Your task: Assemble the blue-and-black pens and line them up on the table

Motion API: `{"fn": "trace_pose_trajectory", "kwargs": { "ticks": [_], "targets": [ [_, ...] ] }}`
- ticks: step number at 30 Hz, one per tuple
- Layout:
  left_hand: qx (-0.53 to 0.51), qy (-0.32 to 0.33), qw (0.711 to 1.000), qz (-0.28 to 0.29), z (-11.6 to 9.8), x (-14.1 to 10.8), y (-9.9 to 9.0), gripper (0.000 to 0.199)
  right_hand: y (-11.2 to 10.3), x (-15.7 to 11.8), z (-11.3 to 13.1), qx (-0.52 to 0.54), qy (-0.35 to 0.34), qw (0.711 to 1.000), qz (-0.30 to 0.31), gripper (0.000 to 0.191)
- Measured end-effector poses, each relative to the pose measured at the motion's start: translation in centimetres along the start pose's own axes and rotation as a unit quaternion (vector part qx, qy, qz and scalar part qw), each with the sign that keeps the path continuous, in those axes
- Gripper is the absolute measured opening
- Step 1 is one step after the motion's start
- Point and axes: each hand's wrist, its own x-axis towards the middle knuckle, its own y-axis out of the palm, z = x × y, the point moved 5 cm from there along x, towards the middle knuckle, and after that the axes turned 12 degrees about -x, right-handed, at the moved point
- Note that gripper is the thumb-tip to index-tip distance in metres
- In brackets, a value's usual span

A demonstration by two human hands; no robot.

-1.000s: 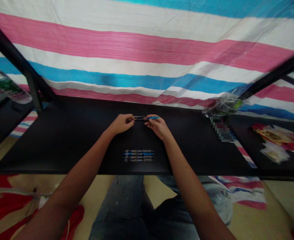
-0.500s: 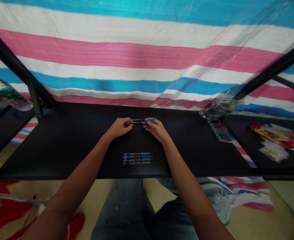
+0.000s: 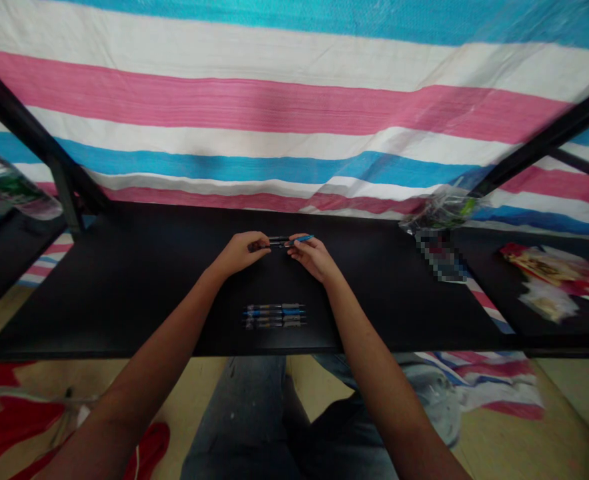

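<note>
Near the back middle of the black table (image 3: 139,287), my left hand (image 3: 247,252) and my right hand (image 3: 313,256) face each other with pens (image 3: 279,241) between them. The fingers of my left hand are closed on the left ends of the pens. My right hand pinches their right ends, where a blue pen (image 3: 303,238) also shows at the fingertips. How many pens are held is hard to tell. Closer to the front edge, several pens (image 3: 274,316), one of them blue, lie side by side in a row, touched by neither hand.
A clear plastic bag (image 3: 441,210) and a blurred-out flat object (image 3: 441,257) are at the table's right. Red and yellow packaging (image 3: 541,263) lies further right. A bottle (image 3: 17,187) is at far left. A striped sheet (image 3: 274,107) hangs behind.
My left hand has shifted very slightly to the right along the pens. My right hand looks nearly unchanged, and the row of pens lies as before.
</note>
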Motion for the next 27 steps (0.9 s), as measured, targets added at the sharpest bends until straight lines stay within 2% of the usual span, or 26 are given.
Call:
{"fn": "trace_pose_trajectory", "kwargs": {
  "ticks": [5, 13, 27],
  "targets": [
    [0.005, -0.020, 1.000, -0.010, 0.0, -0.1, 0.0, 0.022, 0.1, 0.0, 0.0, -0.004, -0.005, 1.000, 0.011, 0.030],
    [0.065, -0.053, 0.996, 0.017, 1.2, -0.1, 0.0, 0.032, 0.1, -0.1, 0.1, 0.003, -0.016, 1.000, 0.019, 0.030],
    [0.078, -0.061, 0.995, 0.029, 1.3, -0.1, 0.2, 0.028, 0.1, -0.4, 0.5, 0.012, -0.017, 1.000, 0.015, 0.028]
  ]
}}
